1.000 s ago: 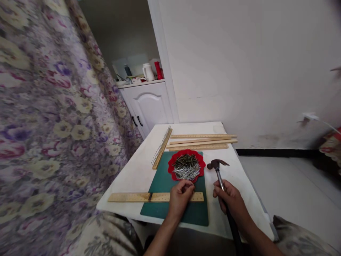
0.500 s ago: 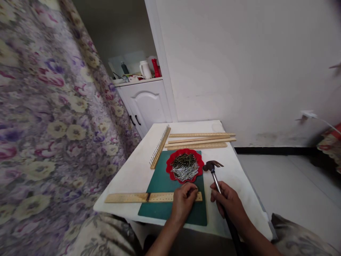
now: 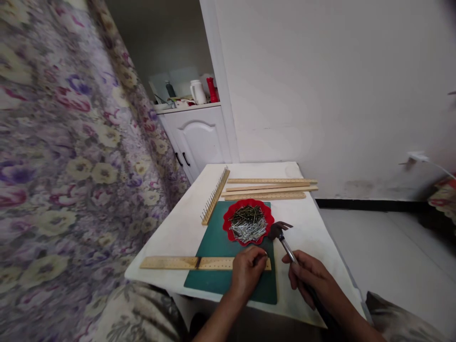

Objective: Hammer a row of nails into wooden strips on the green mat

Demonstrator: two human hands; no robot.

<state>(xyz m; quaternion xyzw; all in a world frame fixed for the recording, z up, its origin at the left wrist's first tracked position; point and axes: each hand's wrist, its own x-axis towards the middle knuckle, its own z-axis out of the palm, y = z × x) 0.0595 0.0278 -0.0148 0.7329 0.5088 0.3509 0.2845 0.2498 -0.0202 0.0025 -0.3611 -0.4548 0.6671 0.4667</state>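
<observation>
My left hand [image 3: 248, 272] is pinched closed at the right end of a wooden strip [image 3: 185, 262] that lies across the near side of a green mat [image 3: 221, 247]; what it pinches is too small to make out. My right hand [image 3: 309, 278] grips the handle of a hammer [image 3: 281, 233], whose dark head hangs low just right of a red scalloped dish [image 3: 228, 219] heaped with nails [image 3: 248, 222]. A second strip [image 3: 215, 195], studded with a row of upright nails, lies at the mat's far left.
Three plain wooden strips [image 3: 269, 188] are stacked at the white table's [image 3: 178, 228] far edge. A flowered curtain [image 3: 71, 156] hangs close on the left. A white cabinet [image 3: 197, 137] with bottles on top stands behind. The wall [image 3: 320, 95] and bare floor [image 3: 384, 247] lie right.
The hammer head has dropped and swung left toward the dish and my left hand. My left hand has slid slightly right along the strip's end.
</observation>
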